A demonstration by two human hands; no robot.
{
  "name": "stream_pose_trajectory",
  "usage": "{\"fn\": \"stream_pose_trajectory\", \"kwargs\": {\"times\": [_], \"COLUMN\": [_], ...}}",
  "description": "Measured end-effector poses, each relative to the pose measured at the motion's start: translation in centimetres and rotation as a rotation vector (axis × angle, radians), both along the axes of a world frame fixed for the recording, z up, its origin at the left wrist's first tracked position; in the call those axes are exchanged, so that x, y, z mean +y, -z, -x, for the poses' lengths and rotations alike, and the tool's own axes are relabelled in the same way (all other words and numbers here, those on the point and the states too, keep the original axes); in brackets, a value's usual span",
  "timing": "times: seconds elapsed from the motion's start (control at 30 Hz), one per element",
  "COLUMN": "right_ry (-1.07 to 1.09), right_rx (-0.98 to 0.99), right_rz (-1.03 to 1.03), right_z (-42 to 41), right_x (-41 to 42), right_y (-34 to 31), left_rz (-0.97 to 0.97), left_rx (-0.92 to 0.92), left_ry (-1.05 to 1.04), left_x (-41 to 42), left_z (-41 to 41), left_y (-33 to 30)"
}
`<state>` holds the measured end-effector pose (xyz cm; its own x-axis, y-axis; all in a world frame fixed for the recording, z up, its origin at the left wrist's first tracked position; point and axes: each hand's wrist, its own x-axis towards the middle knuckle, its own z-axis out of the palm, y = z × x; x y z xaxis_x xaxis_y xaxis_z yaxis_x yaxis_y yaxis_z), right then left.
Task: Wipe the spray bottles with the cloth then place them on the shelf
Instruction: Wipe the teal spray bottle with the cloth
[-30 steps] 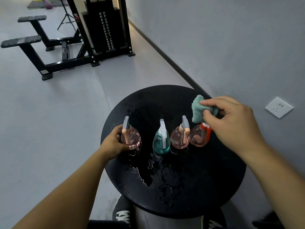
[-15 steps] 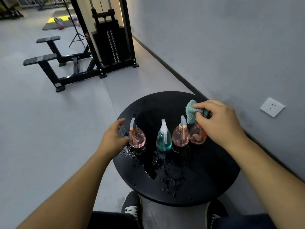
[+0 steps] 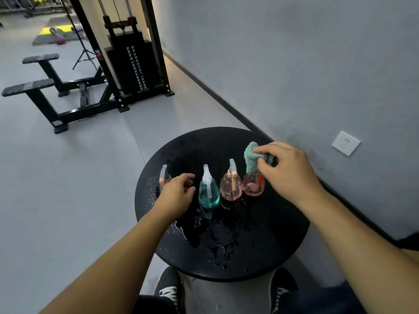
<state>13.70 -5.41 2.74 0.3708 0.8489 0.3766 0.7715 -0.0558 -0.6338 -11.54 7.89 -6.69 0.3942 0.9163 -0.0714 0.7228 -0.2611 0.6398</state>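
Several spray bottles stand in a row on a wet round black table (image 3: 278, 250). My left hand (image 3: 175, 194), fingers loosely curled and holding nothing, hovers in front of the leftmost pink bottle (image 3: 163, 174) and hides its body. To its right are a teal bottle (image 3: 208, 193), a pink bottle (image 3: 231, 186) and a pink bottle with a red trigger (image 3: 252, 188). My right hand (image 3: 288, 168) pinches a teal cloth (image 3: 251, 158) right above the red-trigger bottle. No shelf is in view.
Puddles and drops of water (image 3: 215, 241) lie on the near half of the table. A grey wall with a socket (image 3: 345, 143) runs close on the right. A black weight machine (image 3: 133, 62) and bench (image 3: 45, 87) stand on the grey floor beyond. My shoes (image 3: 170, 288) are under the table edge.
My left hand let go of the leftmost pink bottle and shifted right, in front of it. My right hand kept the cloth over the rightmost bottle. The view pulled back.
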Motion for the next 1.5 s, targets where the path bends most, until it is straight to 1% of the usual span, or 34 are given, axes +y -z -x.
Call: {"fn": "stream_pose_trajectory", "kwargs": {"times": [0.17, 0.33, 0.43, 0.57, 0.7, 0.8, 0.93, 1.2, 1.4, 1.5], "right_ry": [0.007, 0.012, 0.007, 0.001, 0.003, 0.005, -0.004, 0.000, -0.002, -0.004], "right_rx": [0.008, -0.009, -0.019, -0.020, -0.016, -0.021, -0.036, -0.022, -0.019, -0.024], "right_rz": [0.003, -0.015, -0.010, -0.011, -0.009, -0.008, 0.007, -0.004, 0.002, 0.005], "right_z": [-0.9, -1.7, -2.2, -2.6, -2.7, -2.6, -2.5, -2.5, -2.5, -2.5], "right_x": [0.2, 0.6, 0.8, 1.1, 1.4, 1.7, 1.6, 1.7, 1.7, 1.7], "right_y": [0.2, 0.4, 0.4, 0.5, 0.6, 0.7, 0.8, 1.1, 0.9, 0.8], "left_rz": [0.183, 0.346, 0.447, 0.423, 0.333, 0.345, 0.477, 0.369, 0.438, 0.394], "left_rx": [-0.053, -0.232, -0.342, -0.351, -0.358, -0.401, -0.447, -0.398, -0.412, -0.364], "left_ry": [0.036, 0.092, 0.090, 0.119, 0.029, -0.018, -0.007, -0.028, 0.058, 0.089], "left_x": [1.0, 2.7, 3.7, 4.2, 4.4, 4.2, 3.9, 3.7, 3.4, 3.4], "left_z": [-2.0, -2.9, -3.3, -3.6, -3.2, -2.7, -2.2, -2.3, -2.3, -2.1], "left_y": [1.2, 2.6, 3.3, 3.6, 4.2, 4.2, 3.8, 4.3, 3.5, 3.5]}}
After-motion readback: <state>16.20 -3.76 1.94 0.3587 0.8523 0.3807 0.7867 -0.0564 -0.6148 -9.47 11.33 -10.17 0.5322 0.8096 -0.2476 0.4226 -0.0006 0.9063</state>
